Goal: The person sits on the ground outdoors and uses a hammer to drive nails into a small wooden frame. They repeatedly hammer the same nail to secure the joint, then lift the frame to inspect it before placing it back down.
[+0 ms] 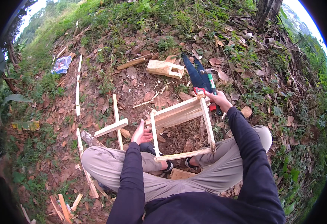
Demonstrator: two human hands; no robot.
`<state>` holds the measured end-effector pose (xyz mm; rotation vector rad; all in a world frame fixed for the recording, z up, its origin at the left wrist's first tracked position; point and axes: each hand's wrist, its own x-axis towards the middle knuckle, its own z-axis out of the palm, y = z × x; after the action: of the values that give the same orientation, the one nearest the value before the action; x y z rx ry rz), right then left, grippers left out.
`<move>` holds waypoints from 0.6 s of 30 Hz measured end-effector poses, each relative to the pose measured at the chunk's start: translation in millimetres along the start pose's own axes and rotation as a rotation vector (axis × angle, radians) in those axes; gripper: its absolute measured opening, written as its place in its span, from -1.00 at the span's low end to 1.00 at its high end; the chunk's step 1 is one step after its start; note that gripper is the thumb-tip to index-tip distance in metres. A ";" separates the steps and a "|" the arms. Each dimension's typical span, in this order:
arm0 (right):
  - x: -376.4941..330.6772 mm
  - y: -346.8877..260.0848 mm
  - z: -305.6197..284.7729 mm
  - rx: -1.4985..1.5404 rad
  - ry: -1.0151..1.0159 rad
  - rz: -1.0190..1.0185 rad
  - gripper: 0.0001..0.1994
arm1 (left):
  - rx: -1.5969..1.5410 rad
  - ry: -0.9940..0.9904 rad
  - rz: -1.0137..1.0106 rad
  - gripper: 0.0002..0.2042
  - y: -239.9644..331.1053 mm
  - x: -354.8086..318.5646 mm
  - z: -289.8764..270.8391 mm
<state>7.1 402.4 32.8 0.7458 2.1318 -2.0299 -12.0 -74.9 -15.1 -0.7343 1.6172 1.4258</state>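
Observation:
A rectangular frame of pale wooden strips point(184, 155) stands tilted over my crossed legs, with further strips along its far side. My right hand point(220, 100) has its fingers closed on the frame's far right corner. Beside the frame's left side, my left hand point(141, 133) is held with the fingers stretched out; I cannot tell whether they touch the wood. Just past my right hand lie a hammer point(211, 79) with a green and black handle and two dark saw blades point(194, 72). Red handle parts show near that corner, partly hidden.
A hollowed wooden block point(165, 69) and a short brown stick point(133, 62) lie ahead on leaf litter. Two crossed strips point(111, 127) rest left of my hand. A long pale strip point(78, 86) runs farther left, near a plastic bag point(62, 65). Offcuts point(64, 207) lie at lower left.

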 end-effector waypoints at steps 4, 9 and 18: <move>3.2 8.9 -0.1 0.080 0.045 0.074 -0.73 | -0.109 -0.110 -0.054 -0.06 -18.7 32.0 -12.1; -24.0 -9.9 -2.5 0.118 0.022 0.274 -0.69 | -0.332 -0.239 -0.076 -0.28 -6.5 16.1 15.6; -11.8 7.0 -0.1 0.278 0.068 0.350 -0.77 | -0.427 -0.148 0.081 -0.61 7.0 18.0 9.6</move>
<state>20.3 399.2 31.1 1.1481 1.6180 -2.1451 -24.6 -62.5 -27.4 -0.7852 1.2532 1.8681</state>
